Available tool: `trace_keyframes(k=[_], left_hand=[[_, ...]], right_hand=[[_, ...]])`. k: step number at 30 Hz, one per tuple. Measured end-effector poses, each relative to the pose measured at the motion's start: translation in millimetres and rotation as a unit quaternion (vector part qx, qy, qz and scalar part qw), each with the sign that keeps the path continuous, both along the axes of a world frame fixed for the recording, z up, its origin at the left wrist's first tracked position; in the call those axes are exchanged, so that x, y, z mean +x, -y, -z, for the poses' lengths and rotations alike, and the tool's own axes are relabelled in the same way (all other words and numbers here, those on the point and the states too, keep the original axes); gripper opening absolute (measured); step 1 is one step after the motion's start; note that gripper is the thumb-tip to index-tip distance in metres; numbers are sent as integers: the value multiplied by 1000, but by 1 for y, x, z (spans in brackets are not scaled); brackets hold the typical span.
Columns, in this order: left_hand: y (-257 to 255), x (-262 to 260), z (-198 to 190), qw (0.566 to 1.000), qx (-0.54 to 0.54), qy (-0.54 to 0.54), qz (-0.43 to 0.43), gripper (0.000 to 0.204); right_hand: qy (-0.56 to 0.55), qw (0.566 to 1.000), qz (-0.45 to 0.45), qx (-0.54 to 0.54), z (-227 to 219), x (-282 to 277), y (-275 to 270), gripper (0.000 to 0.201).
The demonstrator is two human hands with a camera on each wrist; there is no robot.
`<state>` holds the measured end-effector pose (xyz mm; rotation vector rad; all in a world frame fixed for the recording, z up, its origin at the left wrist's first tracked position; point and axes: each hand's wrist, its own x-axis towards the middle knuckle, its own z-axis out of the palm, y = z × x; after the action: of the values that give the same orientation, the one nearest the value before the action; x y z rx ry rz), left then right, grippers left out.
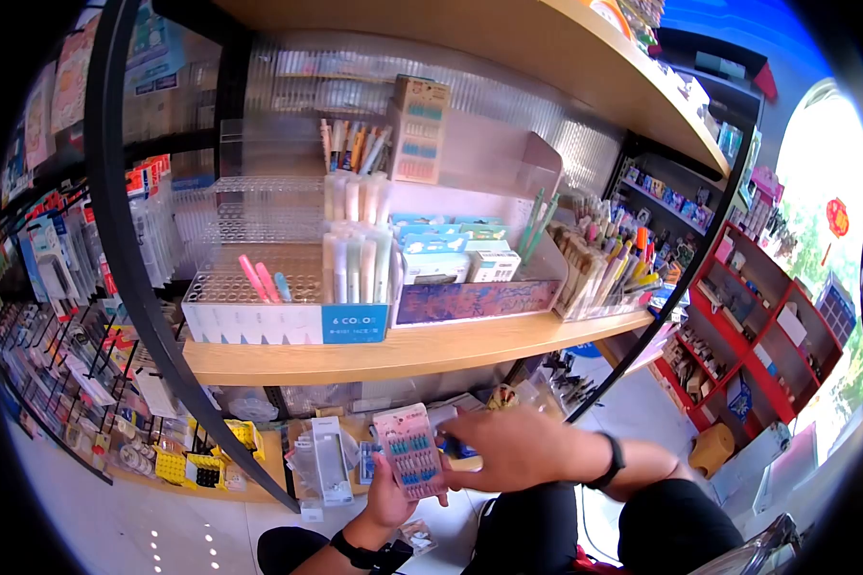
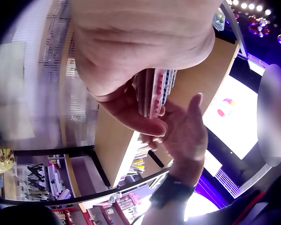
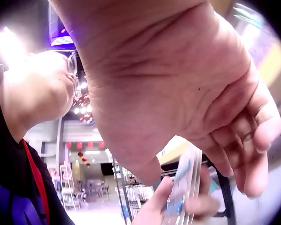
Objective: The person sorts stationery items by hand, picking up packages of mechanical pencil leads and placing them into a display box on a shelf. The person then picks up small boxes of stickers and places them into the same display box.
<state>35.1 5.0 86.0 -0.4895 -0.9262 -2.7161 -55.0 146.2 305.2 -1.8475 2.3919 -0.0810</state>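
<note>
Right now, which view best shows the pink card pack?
The head view: the pink card pack faces the camera, its rows of small items visible. The left wrist view shows it edge-on, partly behind the left hand; the right wrist view shows it blurred.

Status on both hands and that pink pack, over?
Left hand gripping pink pack. Right hand close beside it, holding nothing. No obstacle visible between them.

Head view: daylight from the window (image 1: 820, 149) overexposes the right side; wide-angle distortion bends the shelf (image 1: 431, 359); corners are black. Left wrist view: screen (image 2: 234, 124) glares white. Right wrist view: lamp (image 3: 10, 46) flares; packs (image 3: 183, 183) blur.
</note>
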Motion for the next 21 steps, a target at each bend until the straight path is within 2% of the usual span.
trace_keyframes(k=[1, 3, 4, 6, 8, 9, 11, 13, 15, 18, 19, 21], left_hand=[[-3, 2, -3, 1000, -3, 6, 3, 99], [-4, 8, -17, 998, -28, 46, -15, 96], [-4, 10, -25, 996, -38, 69, -28, 93], [-4, 9, -32, 990, -63, 111, -61, 87], [-8, 9, -41, 979, -98, 142, -105, 80], [-11, 12, -55, 970, -127, 142, -149, 74], [-13, 11, -69, 954, -179, 141, -194, 70], [-13, 12, -83, 950, -220, 121, -187, 69], [-20, 10, -96, 930, -263, 138, -215, 69], [-27, 7, -98, 925, -275, 157, -209, 70], [-27, 3, -94, 918, -296, 153, -213, 70], [-35, 3, -95, 927, -246, 219, -179, 69]], right_hand=[[87, 995, 28, 33, 5, 6, 3, 60], [170, 979, 53, -95, 61, -6, -3, 56], [234, 962, 49, -133, 74, -9, -4, 49], [371, 901, 23, -226, 93, -13, -6, 44], [522, 803, 27, -286, 119, -14, -5, 45], [594, 753, 25, -281, 122, -14, -4, 45], [615, 722, 16, -317, 127, -15, -2, 46], [655, 671, -6, -348, 136, -17, 1, 43], [640, 665, -45, -382, 152, -24, 3, 36], [662, 631, -52, -401, 158, -28, 3, 35], [654, 638, -49, -403, 160, -33, 1, 35], [550, 703, -88, -442, 183, -57, 3, 31]])
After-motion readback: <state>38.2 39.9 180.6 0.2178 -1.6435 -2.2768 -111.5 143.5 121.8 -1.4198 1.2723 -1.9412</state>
